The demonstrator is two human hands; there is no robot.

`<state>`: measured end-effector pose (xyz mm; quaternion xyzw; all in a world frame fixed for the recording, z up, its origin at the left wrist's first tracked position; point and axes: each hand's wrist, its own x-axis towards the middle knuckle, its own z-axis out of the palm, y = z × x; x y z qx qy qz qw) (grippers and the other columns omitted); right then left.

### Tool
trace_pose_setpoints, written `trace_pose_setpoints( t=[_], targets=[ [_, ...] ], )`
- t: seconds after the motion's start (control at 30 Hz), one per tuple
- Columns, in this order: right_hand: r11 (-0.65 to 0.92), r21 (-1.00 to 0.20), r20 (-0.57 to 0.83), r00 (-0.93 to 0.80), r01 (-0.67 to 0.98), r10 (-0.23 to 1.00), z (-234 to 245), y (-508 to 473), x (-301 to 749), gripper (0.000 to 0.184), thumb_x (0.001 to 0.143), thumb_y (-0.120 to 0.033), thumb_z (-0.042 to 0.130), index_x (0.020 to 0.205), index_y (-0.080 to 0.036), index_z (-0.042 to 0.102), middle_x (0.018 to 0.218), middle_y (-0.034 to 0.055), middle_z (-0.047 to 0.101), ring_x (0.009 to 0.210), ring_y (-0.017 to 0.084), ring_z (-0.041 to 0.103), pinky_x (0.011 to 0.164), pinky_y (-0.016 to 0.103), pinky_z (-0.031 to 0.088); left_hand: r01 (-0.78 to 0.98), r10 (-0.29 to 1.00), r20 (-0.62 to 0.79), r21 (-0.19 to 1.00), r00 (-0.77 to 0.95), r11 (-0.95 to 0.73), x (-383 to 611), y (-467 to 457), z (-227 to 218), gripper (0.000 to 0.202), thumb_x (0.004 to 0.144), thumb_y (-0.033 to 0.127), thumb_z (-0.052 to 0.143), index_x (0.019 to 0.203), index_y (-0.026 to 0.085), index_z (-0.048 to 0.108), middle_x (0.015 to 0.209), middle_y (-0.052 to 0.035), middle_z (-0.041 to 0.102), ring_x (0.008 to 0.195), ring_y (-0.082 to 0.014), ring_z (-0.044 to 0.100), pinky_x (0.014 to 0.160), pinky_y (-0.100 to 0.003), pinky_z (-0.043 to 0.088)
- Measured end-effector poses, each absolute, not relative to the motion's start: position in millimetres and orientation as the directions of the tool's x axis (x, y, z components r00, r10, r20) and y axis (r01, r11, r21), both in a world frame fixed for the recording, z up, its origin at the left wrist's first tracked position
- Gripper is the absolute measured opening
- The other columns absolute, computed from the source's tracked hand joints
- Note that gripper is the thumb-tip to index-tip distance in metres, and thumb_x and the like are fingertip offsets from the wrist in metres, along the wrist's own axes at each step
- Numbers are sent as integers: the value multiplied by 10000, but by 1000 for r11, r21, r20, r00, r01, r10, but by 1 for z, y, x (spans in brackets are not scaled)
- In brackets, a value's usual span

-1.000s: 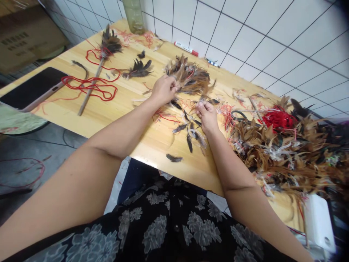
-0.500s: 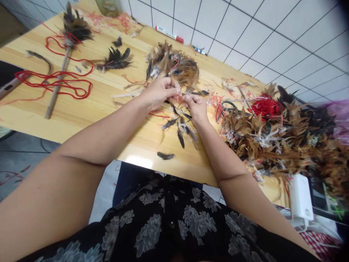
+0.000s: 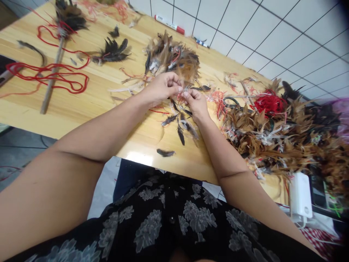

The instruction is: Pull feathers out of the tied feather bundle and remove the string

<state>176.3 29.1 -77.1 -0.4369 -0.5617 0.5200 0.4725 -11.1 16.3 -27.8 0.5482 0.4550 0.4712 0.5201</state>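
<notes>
My left hand point(image 3: 161, 87) and my right hand point(image 3: 196, 103) meet over the middle of the wooden table point(image 3: 89, 98), fingertips pinched together on a small bunch of feathers with red thread point(image 3: 182, 95). Both hands are closed. Just beyond them lies a brown feather bundle point(image 3: 174, 58). Dark loose feathers point(image 3: 181, 125) are scattered on the table under my right wrist.
A large heap of brown feathers point(image 3: 275, 134) with a red thread ball point(image 3: 268, 103) fills the right side. At the left lie a stick with feathers point(image 3: 53, 67), looped red cord point(image 3: 51, 78) and a dark feather tuft point(image 3: 111, 52). A red-capped marker point(image 3: 169, 24) lies by the tiled wall.
My right hand has risen from the loose feathers to meet my left hand, and both now pinch the same small bunch. The view has shifted slightly right.
</notes>
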Motion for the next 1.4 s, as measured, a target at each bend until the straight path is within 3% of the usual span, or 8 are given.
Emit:
trace_pose_setpoints(
  t=[0.2, 0.33, 0.47, 0.6, 0.87, 1.03, 1.2, 1.4],
  targets=[
    [-50, -992, -39, -95, -115, 995, -70, 38, 187, 490, 940, -616, 936, 878, -230, 641, 781, -45, 656, 653, 75, 569, 569, 209, 408, 171, 996, 85, 982, -16, -81, -33, 23, -12, 188, 995, 9, 777, 1019, 177, 695, 783, 22, 632, 768, -149, 589, 908, -334, 538],
    [-59, -993, -51, -88, -99, 995, -66, 34, 185, 436, 986, -534, 908, 861, -226, 625, 736, -52, 624, 625, 79, 518, 578, 230, 371, 439, 980, 162, 893, -113, -97, -43, 25, -6, 251, 896, -96, 731, 905, 155, 731, 830, 7, 627, 779, -145, 531, 963, -369, 512],
    [18, -999, 23, -156, -39, 988, -66, 23, 178, 481, 953, -593, 912, 831, -229, 622, 682, -63, 582, 644, 96, 519, 665, 257, 431, 307, 986, 152, 937, 73, -167, -29, 18, -11, 76, 923, 101, 799, 921, 176, 790, 847, -12, 731, 795, -183, 623, 829, -336, 509],
    [110, -993, 103, -178, 32, 979, -69, 18, 176, 489, 927, -653, 894, 840, -233, 658, 694, -62, 587, 676, 119, 528, 728, 293, 459, 236, 980, 159, 954, 116, -182, -10, 14, -23, 86, 878, 99, 797, 859, 175, 762, 790, -1, 729, 739, -158, 600, 743, -299, 441],
    [98, -991, 84, -149, 88, 985, -71, 21, 177, 287, 936, -383, 884, 792, -217, 700, 756, -44, 622, 734, 133, 560, 836, 311, 486, 245, 974, 170, 948, 150, -204, -4, 12, -20, 138, 823, 54, 715, 793, 185, 689, 727, 30, 659, 700, -137, 548, 707, -283, 382],
    [119, -988, 105, -128, 101, 986, -68, 19, 177, 466, 874, -577, 953, 774, -230, 658, 736, -43, 611, 736, 139, 554, 779, 299, 482, 280, 971, 159, 938, 180, -206, -3, 11, -14, 131, 817, 73, 700, 786, 193, 657, 720, 38, 636, 675, -130, 517, 700, -275, 393],
    [14, -1000, 16, -121, -13, 993, -61, 17, 178, 489, 849, -640, 939, 847, -227, 677, 684, -70, 606, 631, 98, 499, 678, 269, 416, 413, 962, 270, 881, -37, -231, -36, 33, -23, 125, 814, 95, 687, 844, 216, 676, 865, -12, 710, 833, -194, 621, 846, -321, 507],
    [-56, -994, -49, -73, -96, 996, -53, 15, 172, 375, 904, -457, 929, 827, -219, 650, 684, -87, 621, 590, 65, 491, 659, 227, 419, 557, 935, 290, 820, -205, -133, -71, 64, -39, 244, 692, 66, 742, 764, 263, 618, 924, -54, 657, 1057, -307, 658, 1128, -441, 511]
  ],
)
